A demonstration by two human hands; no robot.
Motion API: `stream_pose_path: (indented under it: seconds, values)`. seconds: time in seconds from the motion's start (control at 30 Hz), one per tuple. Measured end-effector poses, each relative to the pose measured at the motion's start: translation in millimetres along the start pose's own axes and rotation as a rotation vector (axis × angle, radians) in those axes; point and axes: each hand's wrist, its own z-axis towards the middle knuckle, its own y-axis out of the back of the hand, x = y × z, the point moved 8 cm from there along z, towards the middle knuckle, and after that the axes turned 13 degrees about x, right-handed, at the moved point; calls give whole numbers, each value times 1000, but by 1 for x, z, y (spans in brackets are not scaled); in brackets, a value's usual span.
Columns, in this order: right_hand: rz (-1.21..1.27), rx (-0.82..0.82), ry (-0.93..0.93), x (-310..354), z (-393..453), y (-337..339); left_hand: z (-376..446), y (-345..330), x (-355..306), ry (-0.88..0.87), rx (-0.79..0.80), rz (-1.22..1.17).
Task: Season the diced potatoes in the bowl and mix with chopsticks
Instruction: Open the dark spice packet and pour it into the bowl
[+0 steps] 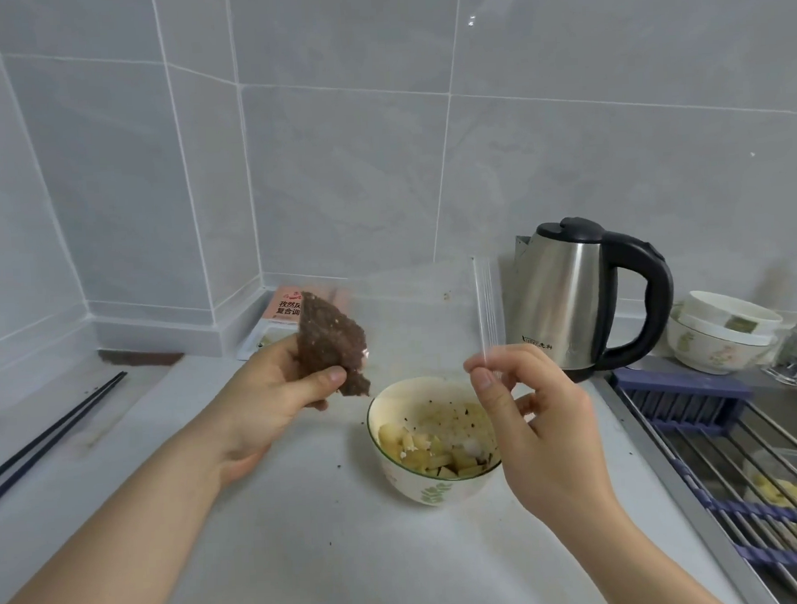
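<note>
The bowl [434,443] stands on the table [308,560] near its right edge, beside the sink rack [737,459]. It holds diced potatoes [423,448] with white grains and dark specks over them. Just above the bowl's right rim, the right hand [536,419] pinches the zip edge of a clear bag [416,319] between thumb and forefinger, the other fingers loosely curled. To the bowl's left, the left hand [272,396] grips the bag's lower corner, fingers curled round a wad of brown seasoning [332,347] inside (coarse, with pale flecks). The bag is stretched between both hands above the table. Black chopsticks [52,430] lie well apart at the left edge. Farther back, a steel kettle [576,301] stands at the right, white bowls [721,331] beside it, and a seasoning packet [277,317] leans in the far corner.
</note>
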Motion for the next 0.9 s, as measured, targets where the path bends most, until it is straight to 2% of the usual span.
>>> stream_pose_path:
  seconds: [0.2,0.4,0.7,0.9]
  values:
    - [-36,34,-58,-15,2,-3,-1,2,-8,-59,-80,125]
    - [-85,115,-119,-20,1,-10,-2,8,-28,-253,-93,155]
    - [-81,205,-167,-31,1,-20,-2,8,-25,-247,-129,37]
    - [-89,199,-173,-30,1,-18,-4,9,-25,-259,-144,19]
